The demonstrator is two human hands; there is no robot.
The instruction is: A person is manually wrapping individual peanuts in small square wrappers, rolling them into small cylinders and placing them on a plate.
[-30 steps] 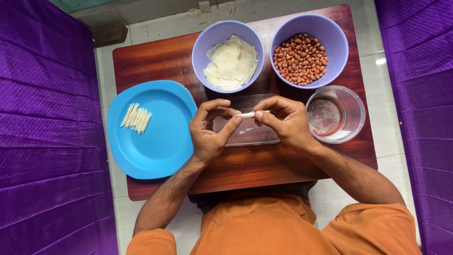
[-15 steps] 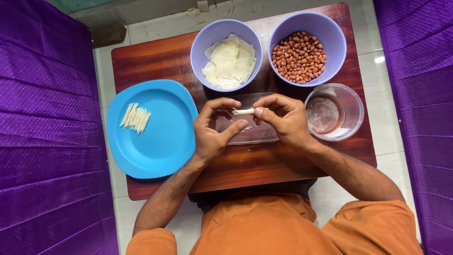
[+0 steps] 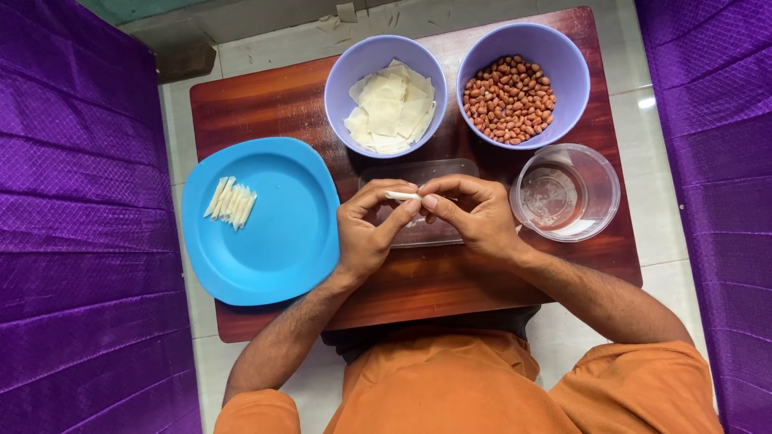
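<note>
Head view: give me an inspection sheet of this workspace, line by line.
Surface: small reddish wooden table on a pale tiled floor.
Job's things: thin white dough roll pinched between both hands; bowl of white dough squares; bowl of peanuts; blue plate bearing a row of finished rolls.
Clutter: clear tray under the hands; clear cup of water.
Grippers: left hand and right hand both closed on the roll.
Cables: nothing seen.
Surroundings: purple quilted fabric on both sides.

Both hands are covering much of the clear tray (image 3: pixel 418 170); the roll (image 3: pixel 402 195) is showing only partly between fingertips.
</note>
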